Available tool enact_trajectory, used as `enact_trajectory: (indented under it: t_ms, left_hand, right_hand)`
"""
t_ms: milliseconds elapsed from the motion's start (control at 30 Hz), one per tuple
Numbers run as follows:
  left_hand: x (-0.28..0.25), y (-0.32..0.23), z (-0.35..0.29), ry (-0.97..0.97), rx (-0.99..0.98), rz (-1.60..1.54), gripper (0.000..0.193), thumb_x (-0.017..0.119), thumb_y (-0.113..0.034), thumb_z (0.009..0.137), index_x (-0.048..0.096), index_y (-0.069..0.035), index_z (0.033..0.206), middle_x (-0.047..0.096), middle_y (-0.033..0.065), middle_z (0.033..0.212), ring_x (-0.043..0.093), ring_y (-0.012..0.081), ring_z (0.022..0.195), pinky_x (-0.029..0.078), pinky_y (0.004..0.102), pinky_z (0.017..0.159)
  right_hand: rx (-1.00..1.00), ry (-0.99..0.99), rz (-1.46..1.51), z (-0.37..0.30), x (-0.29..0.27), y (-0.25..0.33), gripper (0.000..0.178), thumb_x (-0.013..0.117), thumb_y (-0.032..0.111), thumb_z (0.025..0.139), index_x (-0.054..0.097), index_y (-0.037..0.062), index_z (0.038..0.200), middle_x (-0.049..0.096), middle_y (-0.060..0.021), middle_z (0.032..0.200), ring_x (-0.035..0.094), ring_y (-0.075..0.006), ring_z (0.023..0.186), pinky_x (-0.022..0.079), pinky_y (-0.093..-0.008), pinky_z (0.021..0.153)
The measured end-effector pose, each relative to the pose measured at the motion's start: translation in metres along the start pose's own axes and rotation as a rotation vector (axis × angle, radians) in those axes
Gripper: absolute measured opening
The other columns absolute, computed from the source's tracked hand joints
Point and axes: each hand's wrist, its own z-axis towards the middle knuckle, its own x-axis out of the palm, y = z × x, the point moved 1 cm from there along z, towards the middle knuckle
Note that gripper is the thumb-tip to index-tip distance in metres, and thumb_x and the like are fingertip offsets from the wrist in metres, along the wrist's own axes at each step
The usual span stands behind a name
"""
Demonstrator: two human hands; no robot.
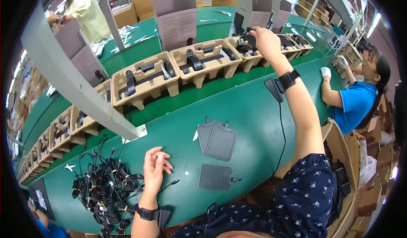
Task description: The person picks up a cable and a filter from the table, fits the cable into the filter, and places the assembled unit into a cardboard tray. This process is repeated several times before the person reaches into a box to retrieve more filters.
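My right hand [267, 44] is stretched out over a brown moulded pulp tray [251, 62] holding black parts. Its fingers are bent down at a dark piece by the tray, and what they grip is partly hidden. My left hand [156, 167] hovers near the table's front, empty, its fingers loosely apart. Right of it on the green table lie two overlapping dark grey flat pads [221, 142] with short plug stubs. A third, ribbed pad [215, 177] lies nearer me. Left of my left hand is a heap of bundled black cables [104, 185].
A row of pulp trays [146, 79] with black parts runs along the green line, some backed by upright open boxes [176, 22]. A slanted grey post [80, 81] stands at left. A co-worker in blue [354, 98] sits at right; another person [87, 11] stands across.
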Motion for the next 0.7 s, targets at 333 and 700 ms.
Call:
enact_trajectory:
  t_ms: [333, 700]
  left_hand:
    - [-0.011, -0.005, 0.002, -0.043, -0.041, -0.024, 0.029, 0.045, -0.020, 0.094, 0.040, -0.002, 0.116, 0.053, 0.0108, 0.090, 0.056, 0.0146, 0.060, 0.045, 0.0214, 0.044]
    - [-0.025, -0.003, -0.002, -0.064, -0.074, -0.010, 0.028, 0.045, -0.019, 0.095, 0.040, -0.001, 0.115, 0.053, 0.0106, 0.090, 0.055, 0.0136, 0.059, 0.044, 0.0197, 0.042]
  right_hand:
    - [0.020, 0.507, -0.045, 0.029, 0.084, 0.008, 0.033, 0.050, 0.032, 0.088, 0.055, 0.0005, 0.094, 0.065, -0.0180, 0.084, 0.063, -0.0338, 0.082, 0.048, -0.0434, 0.071]
    - [-0.108, 0.238, -0.200, 0.006, 0.123, 0.028, 0.031, 0.051, 0.034, 0.086, 0.063, 0.0061, 0.091, 0.062, -0.0194, 0.097, 0.060, -0.0355, 0.089, 0.048, -0.0447, 0.076]
